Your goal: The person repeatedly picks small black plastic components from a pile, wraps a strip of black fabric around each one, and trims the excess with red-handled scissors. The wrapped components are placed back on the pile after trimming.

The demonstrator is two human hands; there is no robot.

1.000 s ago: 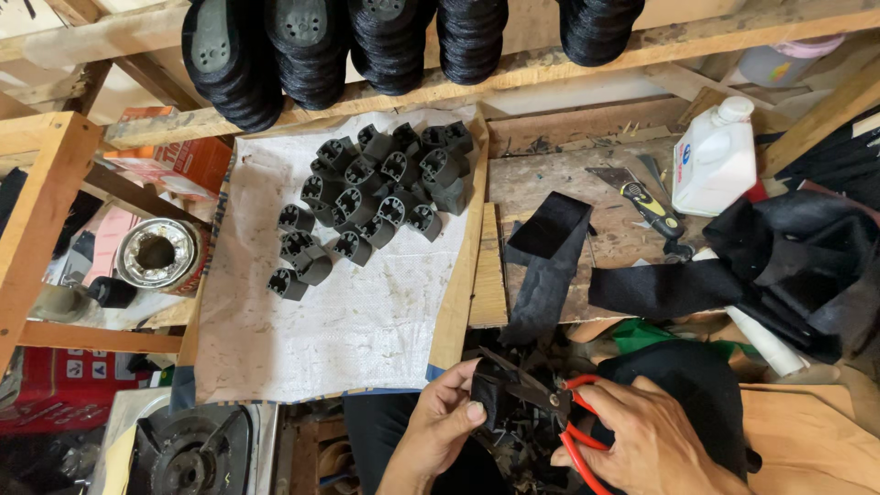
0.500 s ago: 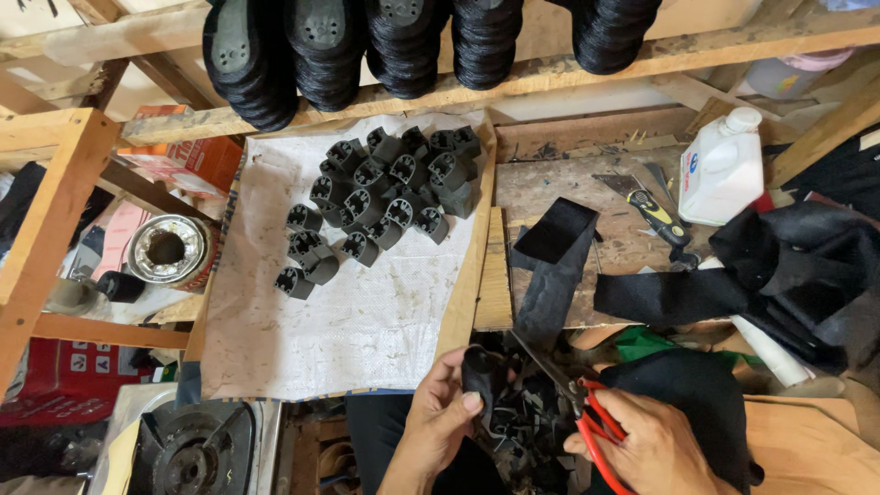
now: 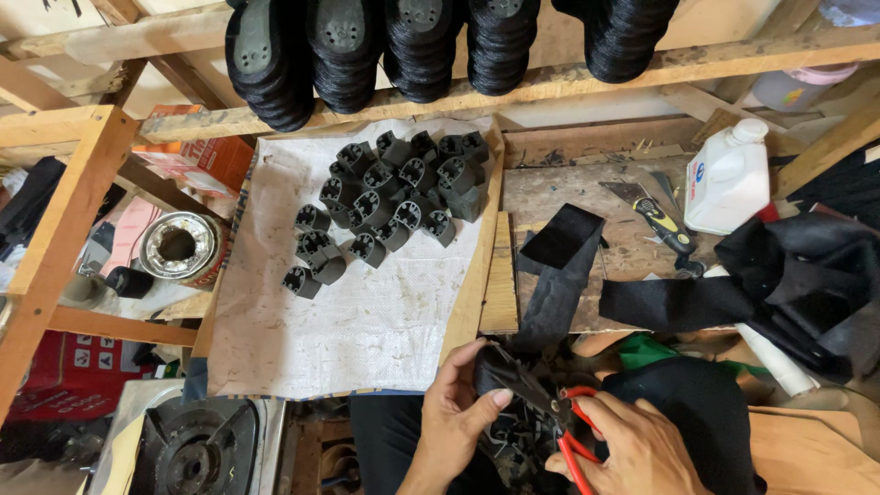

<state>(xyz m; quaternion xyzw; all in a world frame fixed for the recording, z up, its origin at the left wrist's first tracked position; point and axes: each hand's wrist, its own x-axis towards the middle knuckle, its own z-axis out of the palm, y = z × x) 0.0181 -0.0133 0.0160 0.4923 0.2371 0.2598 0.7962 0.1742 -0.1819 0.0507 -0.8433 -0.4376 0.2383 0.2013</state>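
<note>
Left hand (image 3: 458,403) pinches a black moulded piece (image 3: 495,371), steadying it against red-handled cutters (image 3: 550,412) gripped closed-fisted by the right hand (image 3: 632,449). Like pieces (image 3: 390,206) lie heaped well beyond the left hand's fingertips on white cloth (image 3: 348,321).

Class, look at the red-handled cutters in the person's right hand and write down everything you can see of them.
The cutters have thin red loop handles and dark metal blades. The right hand holds the handles from below. The blades point up and left, onto a black moulded part that the left hand steadies. Whether the blades are closed is hard to tell. They sit low in the view, below the wooden bench edge.
</note>
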